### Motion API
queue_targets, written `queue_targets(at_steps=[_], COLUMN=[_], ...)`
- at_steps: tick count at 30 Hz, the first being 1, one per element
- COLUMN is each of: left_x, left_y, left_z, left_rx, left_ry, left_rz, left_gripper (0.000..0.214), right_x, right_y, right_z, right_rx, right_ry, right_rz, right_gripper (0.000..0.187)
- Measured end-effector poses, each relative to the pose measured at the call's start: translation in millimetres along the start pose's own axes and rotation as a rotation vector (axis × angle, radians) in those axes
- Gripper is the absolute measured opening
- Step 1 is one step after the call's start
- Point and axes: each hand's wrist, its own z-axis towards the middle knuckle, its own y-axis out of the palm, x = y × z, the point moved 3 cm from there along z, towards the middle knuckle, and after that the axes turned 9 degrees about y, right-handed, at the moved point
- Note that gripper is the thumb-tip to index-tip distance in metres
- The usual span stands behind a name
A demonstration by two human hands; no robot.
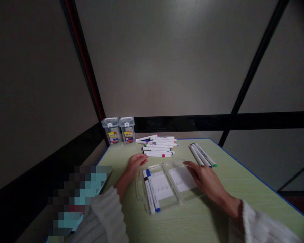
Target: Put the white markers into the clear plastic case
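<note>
A clear plastic marker case (167,199) lies open flat on the green table (212,219). Two white markers (150,190), one black-capped and one blue-capped, lie in its left half. My left hand (134,163) rests on the table just beyond the case's left corner, fingers loosely curled, holding nothing that I can see. My right hand (205,179) lies flat over the case's right half, fingers stretched toward its far edge. Beyond the case sits a loose pile of white markers (158,146). Three more markers (201,155) lie to the right of my right hand.
Two closed grey marker boxes (119,131) with yellow labels stand at the table's far left corner. The table has a blue rim (255,175) and a dark rail behind it. A blurred-out patch covers the near left.
</note>
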Motion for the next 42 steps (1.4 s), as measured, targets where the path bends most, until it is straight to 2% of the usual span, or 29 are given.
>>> queue_targets(at_steps=[8,12,21,33,38,42], left_x=[-1,-1,-7,-7,-7,-7], left_y=[-1.7,-2.8,-6.2,-2.4,1.5,2.9], left_z=[1,2,5,9,6,5], left_rx=[0.018,0.045,0.098,0.036,-0.047,-0.063], left_ry=[0.015,0.025,0.038,0.191,0.194,0.171], left_rz=[-0.012,-0.006,0.059,0.241,0.296,0.328], left_gripper=[0.021,0.021,0.023,0.015,0.018,0.020], right_x=[-24,-28,-31,-32,-35,-37], right_y=[5,3,-1,0,1,2], right_z=[-10,-11,-11,-10,-10,-10], right_rx=[-0.122,-0.173,-0.140,-0.122,-0.145,-0.164], right_ry=[-0.075,-0.070,-0.034,0.000,-0.020,-0.042], right_rz=[-0.125,-0.147,-0.196,-0.212,-0.202,-0.198], right_gripper=[0.034,0.027,0.022,0.023,0.022,0.022])
